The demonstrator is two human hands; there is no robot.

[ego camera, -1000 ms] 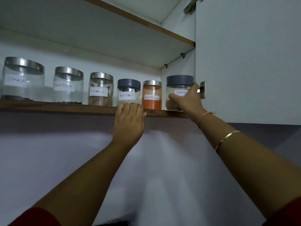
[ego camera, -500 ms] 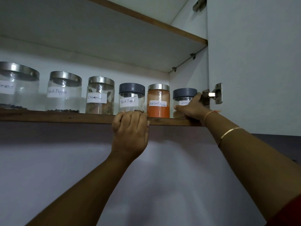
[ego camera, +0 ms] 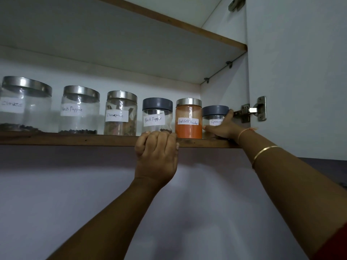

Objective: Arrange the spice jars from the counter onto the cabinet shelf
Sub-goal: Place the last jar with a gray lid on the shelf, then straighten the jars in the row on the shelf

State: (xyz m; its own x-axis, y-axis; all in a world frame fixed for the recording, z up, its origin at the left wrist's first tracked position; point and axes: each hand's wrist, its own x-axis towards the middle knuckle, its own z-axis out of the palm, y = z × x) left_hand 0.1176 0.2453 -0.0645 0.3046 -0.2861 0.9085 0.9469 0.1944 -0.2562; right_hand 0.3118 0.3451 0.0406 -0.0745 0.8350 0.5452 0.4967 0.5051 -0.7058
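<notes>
Several labelled jars stand in a row on the cabinet shelf (ego camera: pixel 75 140): cloves (ego camera: pixel 24 104), black pepper (ego camera: pixel 79 109), cinnamon (ego camera: pixel 121 113), a grey-lidded black pepper jar (ego camera: pixel 157 114), orange red chilli powder (ego camera: pixel 188 118) and a grey-lidded garam jar (ego camera: pixel 214 114) at the far right. My right hand (ego camera: pixel 223 127) wraps the garam jar's right side, the jar resting on the shelf deep beside the chilli jar. My left hand (ego camera: pixel 156 152) curls over the shelf's front edge below the grey-lidded pepper jar.
The open cabinet door (ego camera: pixel 300 72) hangs at the right, its metal hinge (ego camera: pixel 253 110) just beyond my right fingertips. An upper shelf (ego camera: pixel 169 21) runs overhead. A pale wall (ego camera: pixel 75 203) lies below the shelf.
My right hand has pushed the garam jar further back on the shelf, next to the chilli jar. My left hand keeps its hold on the shelf edge. The view has shifted slightly.
</notes>
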